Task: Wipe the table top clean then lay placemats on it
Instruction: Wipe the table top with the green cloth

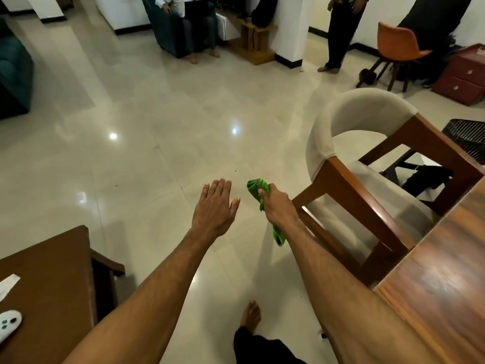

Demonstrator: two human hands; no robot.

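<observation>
L hand (pixel 215 206) sits just left of frame ctr, held out over the tiled floor (pixel 157 114), palm down, fingers straight and together, thumb out to the side. It's loose, w/ nothing in it. R hand (pixel 274 206) is just beside it on the right, not touching it, w/ its fist closed round a green cloth (pixel 256 188). Cloth is bunched: one end sticks out above the thumb, the other hangs below the wrist. It's in the air over the floor, clear of the table.

Table (pixel 441 279) fills the btm right corner, a glossy wood top w/ glare on it. R forearm crosses in front of its near corner; can't tell if arm touches the edge. A chair (pixel 338 119) w/ cream padded curved back and wood frame stands right of ctr, close against the table's upper-left side, just right of R hand.

Btm left: brown side table (pixel 52 271) w/ a white controller (pixel 8 321) and a white strip (pixel 9 282) at the frame's left edge. Btm ctr: bare foot (pixel 250 315) on the tile, dark trouser leg below it.

Upper right: orange chair (pixel 399 43), red drawer unit (pixel 464 74), black basket (pixel 469 137) at the right edge. Top ctr: someone seated in a teal armchair (pixel 170 35). Top right: a standing person (pixel 338 35), barefoot.
</observation>
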